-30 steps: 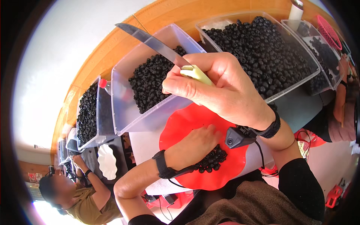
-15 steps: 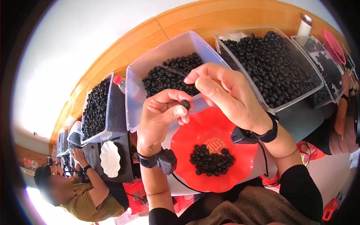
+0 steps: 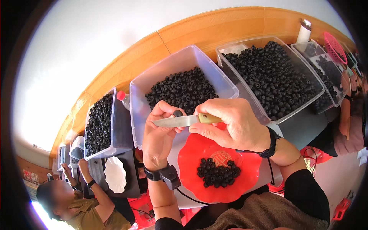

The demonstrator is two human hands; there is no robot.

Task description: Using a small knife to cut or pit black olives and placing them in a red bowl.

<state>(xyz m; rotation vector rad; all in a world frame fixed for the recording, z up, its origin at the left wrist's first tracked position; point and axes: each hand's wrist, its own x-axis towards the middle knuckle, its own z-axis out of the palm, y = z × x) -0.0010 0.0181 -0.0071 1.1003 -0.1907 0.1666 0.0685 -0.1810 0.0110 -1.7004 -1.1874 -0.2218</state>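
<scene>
Left hand (image 3: 161,136): raised over the near edge of the middle bin, fingers curled, a single small black fruit (image 3: 178,113) pinched between thumb and fingertips at the top of the hand. A dark wrist strap with a small black box sits on this forearm.

Right hand (image 3: 234,124): fist closed around the pale handle of a knife (image 3: 184,121). Blade lies roughly level, pointing left, its flat running just under the pinched fruit and across the left fingers. Blade and fruit look to be touching, but the contact point is too small to confirm. Black band on the right wrist.

Directly below both hands, nearer the person: red plate (image 3: 245,172) with a scalloped rim, holding a small heap of the same black fruit at its centre.

Beyond the hands: clear plastic bin (image 3: 180,65), about half covered with black fruit, bare wall on the far-left side. To its right, a second clear bin (image 3: 237,48) heaped nearly full. Further right, a third, smaller bin (image 3: 306,48) with fruit, a pink basket (image 3: 334,46) at its far side and a white cylinder-shaped bottle (image 3: 304,32) standing behind.

To the left: another clear bin (image 3: 111,115) of black fruit, a red-capped item at its far-right corner. Near-left of it, a white scalloped plate (image 3: 115,174). A second person sits at lower left, a hand (image 3: 82,165) resting by the bins there. Wooden trim runs along the far wall behind all bins.
</scene>
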